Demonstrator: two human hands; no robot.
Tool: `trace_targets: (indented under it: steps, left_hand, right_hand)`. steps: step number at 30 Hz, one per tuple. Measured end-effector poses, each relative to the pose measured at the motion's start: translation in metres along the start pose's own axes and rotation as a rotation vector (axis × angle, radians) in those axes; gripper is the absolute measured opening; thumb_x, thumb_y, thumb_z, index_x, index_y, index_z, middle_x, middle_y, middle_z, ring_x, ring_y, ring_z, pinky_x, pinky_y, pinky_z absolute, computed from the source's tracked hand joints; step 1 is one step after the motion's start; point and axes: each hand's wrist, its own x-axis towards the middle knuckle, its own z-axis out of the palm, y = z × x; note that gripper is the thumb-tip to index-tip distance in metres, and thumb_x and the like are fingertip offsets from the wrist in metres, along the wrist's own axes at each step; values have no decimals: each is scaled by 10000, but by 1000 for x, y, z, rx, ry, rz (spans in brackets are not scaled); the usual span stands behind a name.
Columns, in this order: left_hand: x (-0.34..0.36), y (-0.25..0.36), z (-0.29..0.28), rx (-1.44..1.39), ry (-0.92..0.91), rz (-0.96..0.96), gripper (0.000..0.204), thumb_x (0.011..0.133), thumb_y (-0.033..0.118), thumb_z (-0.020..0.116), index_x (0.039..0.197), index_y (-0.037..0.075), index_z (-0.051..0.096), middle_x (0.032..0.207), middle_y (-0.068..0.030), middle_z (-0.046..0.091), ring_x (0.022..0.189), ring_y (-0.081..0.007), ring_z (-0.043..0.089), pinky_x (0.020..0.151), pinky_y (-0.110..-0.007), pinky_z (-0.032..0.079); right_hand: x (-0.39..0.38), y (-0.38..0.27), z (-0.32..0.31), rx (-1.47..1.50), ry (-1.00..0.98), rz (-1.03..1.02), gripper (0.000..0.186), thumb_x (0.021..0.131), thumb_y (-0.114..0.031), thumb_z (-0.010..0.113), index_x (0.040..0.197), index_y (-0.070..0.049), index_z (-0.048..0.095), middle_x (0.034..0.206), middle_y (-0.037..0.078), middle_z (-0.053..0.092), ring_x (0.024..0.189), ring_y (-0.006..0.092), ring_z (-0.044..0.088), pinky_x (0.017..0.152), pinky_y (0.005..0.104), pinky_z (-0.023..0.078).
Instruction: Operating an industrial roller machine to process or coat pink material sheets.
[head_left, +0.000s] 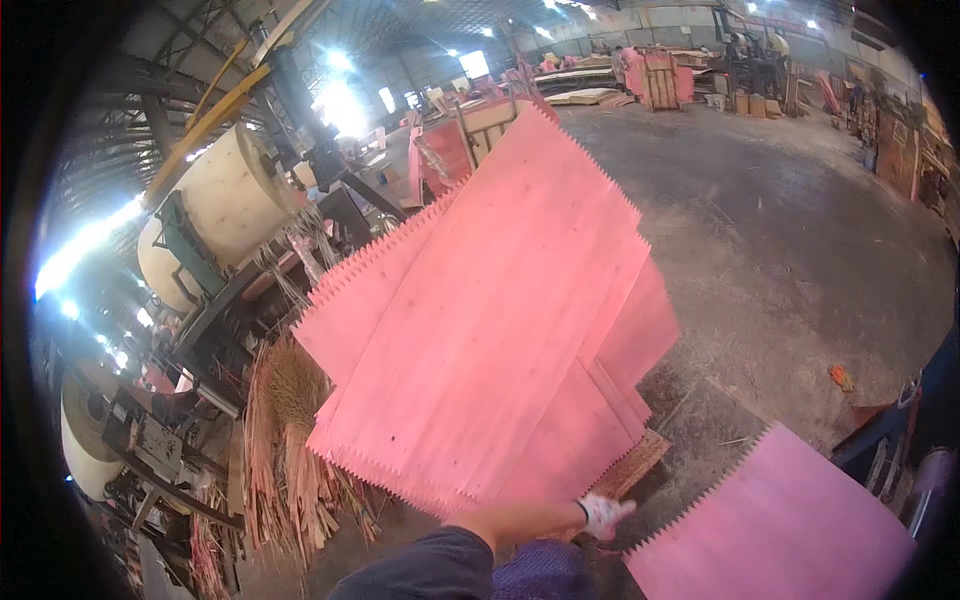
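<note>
My left hand (605, 516), in a white glove with pinkish stains, reaches across to the right at the lower middle. Its fingers look stretched out, and I see nothing held in them. Just beyond it at the lower right is a pink veneer sheet (780, 520) with a saw-toothed edge. Whether the fingertips touch that sheet I cannot tell. A stack of pink veneer sheets (480, 300) with jagged ends fills the middle, its layers turned at different angles. My right hand does not show. Purple knitted cloth (545, 570) lies beside my left forearm.
A wooden board (635, 465) sticks out under the stack's near right corner. Left stand large pale rolls (225, 190) on a machine frame and bundles of veneer strips (280, 450). A dark metal frame (880, 430) rises at right. Grey concrete floor (760, 230) spreads beyond.
</note>
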Motion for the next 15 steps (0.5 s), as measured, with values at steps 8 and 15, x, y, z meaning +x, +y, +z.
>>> trace_targets:
  steps: [8,15]
  left_hand:
    - [21,102,68,-116,-230,188,826,863,449,649,1547,110,334,1446,-216,507,1319,-339,486,1061,-478,421]
    - [24,0,111,-255,21,37,608,811,259,626,1363,41,496,1214,-230,670,1131,-373,660,880,-487,551]
  right_hand:
    - [-39,50,-41,308,-563,569,781,945,-569,599,1423,37,477,1342,136,620,1151,273,616,957,400,518]
    - [252,-55,124,359,-190,145,530,1071,-424,422,1461,-69,473,689,42,560,519,213,475,505,423,460]
